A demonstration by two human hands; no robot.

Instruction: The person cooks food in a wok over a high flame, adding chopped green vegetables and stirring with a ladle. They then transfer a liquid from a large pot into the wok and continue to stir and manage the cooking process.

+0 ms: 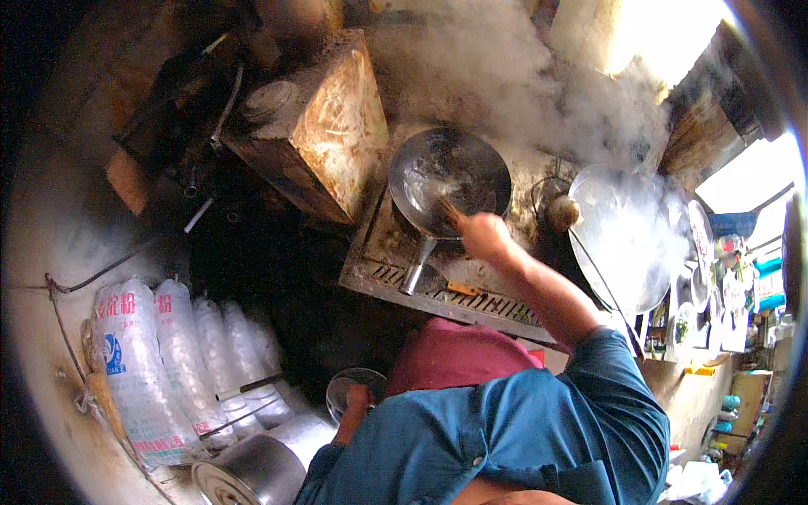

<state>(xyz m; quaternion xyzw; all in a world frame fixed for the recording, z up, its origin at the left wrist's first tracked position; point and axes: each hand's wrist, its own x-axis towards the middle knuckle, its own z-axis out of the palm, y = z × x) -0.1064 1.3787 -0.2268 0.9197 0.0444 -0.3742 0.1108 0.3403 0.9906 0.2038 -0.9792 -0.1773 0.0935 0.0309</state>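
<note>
My right hand (486, 237) grips a brown bristled wok brush (449, 213) whose end is inside a dark wok (467, 170). That wok sits on the stove with its metal handle (416, 265) pointing back toward me; its inner surface looks wet. Low at my left side, my left hand (358, 399) holds a round metal vessel (341, 385) by its near edge. Its contents are too dim to tell. A ladle bowl (432, 279) seems to rest beside the wok handle, near a yellowish piece (463, 288) on the stove's front grate.
Steam rises from a large metal pan (622, 233) right of the wok. A rusty metal box (334, 132) stands at the wok's left. Printed plastic sacks (139, 372) lean along the left wall, near a steel pot (259, 470). Plates of food (685, 322) line the far right.
</note>
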